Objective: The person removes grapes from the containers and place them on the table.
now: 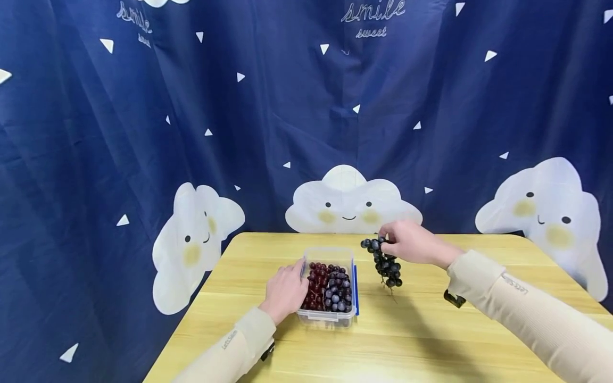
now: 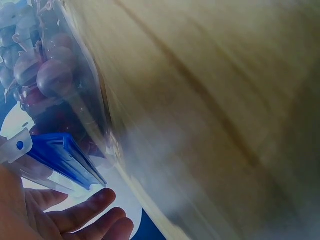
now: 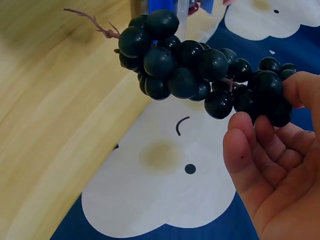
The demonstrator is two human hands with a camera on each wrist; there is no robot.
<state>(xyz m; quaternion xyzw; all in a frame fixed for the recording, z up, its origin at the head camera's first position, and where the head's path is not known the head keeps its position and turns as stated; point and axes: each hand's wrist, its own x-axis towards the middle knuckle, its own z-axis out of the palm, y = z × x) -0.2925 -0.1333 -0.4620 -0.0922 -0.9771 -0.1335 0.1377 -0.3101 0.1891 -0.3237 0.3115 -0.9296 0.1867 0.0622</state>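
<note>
The right hand is pinching a bunch of black grapes by its upper end, and the bunch is hanging over the desk, right of a clear box. The left hand, fingers loosely extended, is touching the box's left side. Red grapes and purple grapes are lying side by side inside.

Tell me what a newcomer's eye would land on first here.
Probably the black bunch hanging from the right hand, to the right of the box. Next, the clear box on the table, with red and purple grapes side by side and the left hand at its left side. Behind, smiling white clouds on a blue curtain.
</note>
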